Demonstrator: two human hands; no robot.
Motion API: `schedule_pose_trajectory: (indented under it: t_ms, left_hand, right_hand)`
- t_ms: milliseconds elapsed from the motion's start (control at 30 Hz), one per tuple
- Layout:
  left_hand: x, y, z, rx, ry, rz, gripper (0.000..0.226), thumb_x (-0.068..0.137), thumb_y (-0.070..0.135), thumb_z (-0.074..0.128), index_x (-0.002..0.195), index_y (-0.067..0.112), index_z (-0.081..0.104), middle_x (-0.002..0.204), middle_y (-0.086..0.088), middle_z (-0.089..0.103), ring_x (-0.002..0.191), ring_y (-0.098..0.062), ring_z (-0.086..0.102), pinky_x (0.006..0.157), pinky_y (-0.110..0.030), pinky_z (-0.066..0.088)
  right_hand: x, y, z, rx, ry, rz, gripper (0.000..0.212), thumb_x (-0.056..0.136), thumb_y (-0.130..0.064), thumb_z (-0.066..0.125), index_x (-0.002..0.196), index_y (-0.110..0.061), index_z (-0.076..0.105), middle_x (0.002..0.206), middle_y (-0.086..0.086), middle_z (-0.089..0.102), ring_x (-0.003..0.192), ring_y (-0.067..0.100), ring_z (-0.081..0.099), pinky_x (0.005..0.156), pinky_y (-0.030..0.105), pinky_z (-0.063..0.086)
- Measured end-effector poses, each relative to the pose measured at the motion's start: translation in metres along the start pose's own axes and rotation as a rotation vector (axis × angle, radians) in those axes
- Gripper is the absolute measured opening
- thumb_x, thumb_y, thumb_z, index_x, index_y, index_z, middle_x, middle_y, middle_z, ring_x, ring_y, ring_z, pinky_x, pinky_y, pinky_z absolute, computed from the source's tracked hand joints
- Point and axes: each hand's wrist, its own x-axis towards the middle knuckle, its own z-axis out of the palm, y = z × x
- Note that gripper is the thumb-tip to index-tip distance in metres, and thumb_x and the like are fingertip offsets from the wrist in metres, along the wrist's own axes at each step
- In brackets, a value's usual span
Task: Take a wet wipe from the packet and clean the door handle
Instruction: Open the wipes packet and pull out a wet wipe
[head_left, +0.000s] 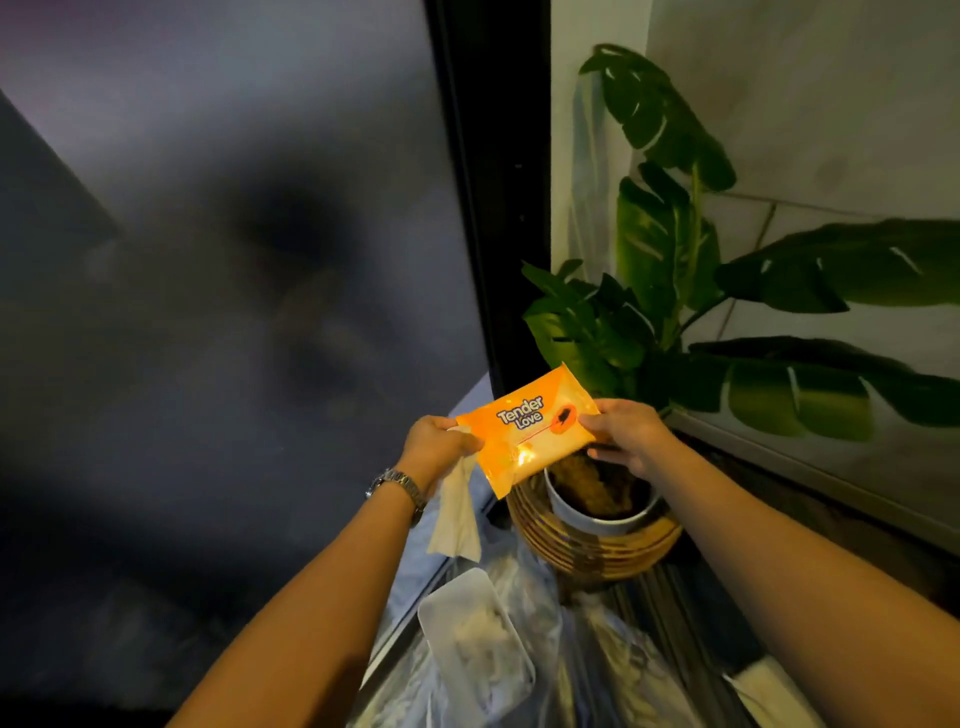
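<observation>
Holding the packet (524, 431) between both hands, in the air above the plant pot (597, 540).

Your left hand (439, 441) pinches the packet's left end. The same curled fingers hold a white wipe (457, 514), which hangs free below the fist. Your right hand (623, 436) grips the right end, thumb on top and fingers curled beneath.

Judgement: the wipe looks fully out, so the first step is done. Left to do: free yourself of the packet, then wipe the door handle. The handle is not in view; only the dark glass door (234, 260) shows on the left.
</observation>
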Motion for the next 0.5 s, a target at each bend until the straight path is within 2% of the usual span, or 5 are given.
schedule_pose_trajectory:
  t_ms: [100, 233, 367, 433, 500]
  left_hand:
    - [0.021, -0.026, 0.025, -0.022, 0.037, -0.017, 0.036, 0.073, -0.002, 0.067, 0.055, 0.016, 0.042, 0.058, -0.004, 0.041, 0.05, -0.014, 0.037, 0.047, -0.021, 0.031]
    - [0.047, -0.073, 0.062, -0.032, 0.009, -0.039, 0.017, 0.075, -0.003, 0.063, 0.07, 0.012, 0.059, 0.07, -0.007, 0.055, 0.059, -0.016, 0.047, 0.053, -0.023, 0.039]
    - [0.072, -0.118, 0.088, -0.072, 0.011, -0.074, 0.023, 0.077, -0.001, 0.064, 0.099, 0.006, 0.068, 0.089, -0.012, 0.062, 0.074, -0.022, 0.055, 0.064, -0.028, 0.046]
    - [0.086, -0.138, 0.098, -0.075, 0.007, -0.066, 0.024, 0.077, 0.0, 0.065, 0.1, 0.006, 0.069, 0.098, -0.016, 0.065, 0.083, -0.025, 0.057, 0.071, -0.032, 0.048]
    - [0.1, -0.154, 0.107, -0.056, 0.004, -0.059, 0.019, 0.079, 0.003, 0.064, 0.095, 0.008, 0.071, 0.103, -0.018, 0.066, 0.091, -0.029, 0.059, 0.08, -0.038, 0.051]
  right_hand:
    - [0.02, 0.027, -0.01, -0.024, 0.064, -0.009, 0.035, 0.089, 0.002, 0.055, 0.124, -0.003, 0.053, 0.076, 0.003, 0.056, 0.068, 0.014, 0.053, 0.039, 0.018, 0.048]
    - [0.052, 0.075, -0.024, -0.096, 0.09, 0.026, 0.043, 0.087, 0.009, 0.055, 0.126, -0.007, 0.049, 0.103, 0.015, 0.057, 0.09, 0.026, 0.056, 0.059, 0.028, 0.05]
    - [0.084, 0.123, -0.03, -0.165, 0.138, 0.046, 0.037, 0.084, 0.011, 0.057, 0.114, -0.011, 0.054, 0.115, 0.019, 0.061, 0.091, 0.029, 0.059, 0.06, 0.032, 0.052]
    - [0.099, 0.143, -0.028, -0.182, 0.17, 0.046, 0.03, 0.084, 0.01, 0.057, 0.101, -0.014, 0.058, 0.117, 0.019, 0.06, 0.092, 0.029, 0.058, 0.057, 0.03, 0.051]
    - [0.114, 0.16, -0.027, -0.191, 0.171, 0.056, 0.03, 0.085, 0.009, 0.056, 0.104, -0.013, 0.063, 0.122, 0.019, 0.057, 0.098, 0.028, 0.055, 0.057, 0.028, 0.048]
